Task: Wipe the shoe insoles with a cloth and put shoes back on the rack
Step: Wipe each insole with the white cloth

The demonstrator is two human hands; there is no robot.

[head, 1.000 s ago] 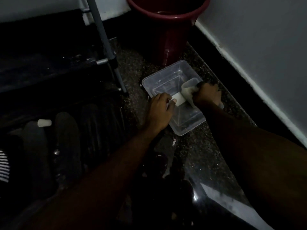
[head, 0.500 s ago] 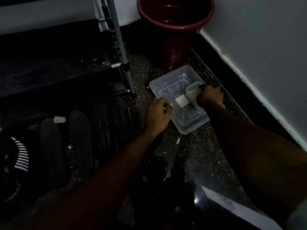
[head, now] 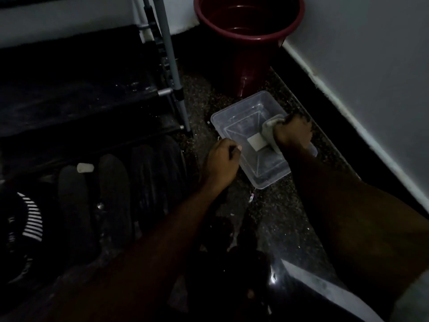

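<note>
Clear plastic tub (head: 234, 117) stands on the speckled floor (head: 278, 212) near its right edge. It contains a small white block (head: 256, 143) and one end of a pale cloth (head: 269, 130). Right hand (head: 293, 133) grips the cloth at the tub's right wall. Left hand (head: 220, 162) sits at the tub's near-left rim with fingers curled; whether it holds the rim cannot be told.

A second ago the left hand touched the block; it is now apart from it.

Red bucket (head: 248, 31) occupies the floor's far corner, contents indistinct. Dark shoes (head: 111, 194) lie at the left, beside the rack (head: 171, 73). Grey wall (head: 371, 66) bounds the right.
</note>
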